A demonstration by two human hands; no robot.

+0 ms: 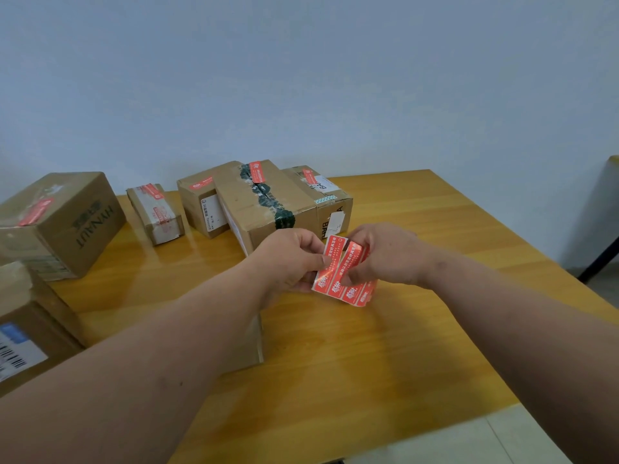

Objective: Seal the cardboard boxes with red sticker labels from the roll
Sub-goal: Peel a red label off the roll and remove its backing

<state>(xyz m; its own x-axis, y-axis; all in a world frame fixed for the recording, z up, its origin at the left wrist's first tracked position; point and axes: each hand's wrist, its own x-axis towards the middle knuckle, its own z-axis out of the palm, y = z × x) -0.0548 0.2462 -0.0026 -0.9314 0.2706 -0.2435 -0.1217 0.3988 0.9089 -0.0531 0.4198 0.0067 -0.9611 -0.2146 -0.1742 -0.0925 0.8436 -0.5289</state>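
Observation:
Both hands hold a strip of red sticker labels (345, 274) above the middle of the wooden table (385, 346). My left hand (291, 259) pinches the strip's left label with thumb on top. My right hand (385, 254) pinches the labels beside it from the right. Behind the hands a large cardboard box (264, 205) with dark tape carries a red label on top. Four more boxes stand around it, each with a red label: one at the right (330, 199), one just left (201, 205), a small one (155, 212) and a big one at far left (63, 219).
Another cardboard box with a barcode label (26, 329) sits at the near left edge, and part of a box (251, 343) shows under my left forearm. A pale wall rises behind the table. A dark chair leg (599, 259) stands at the right.

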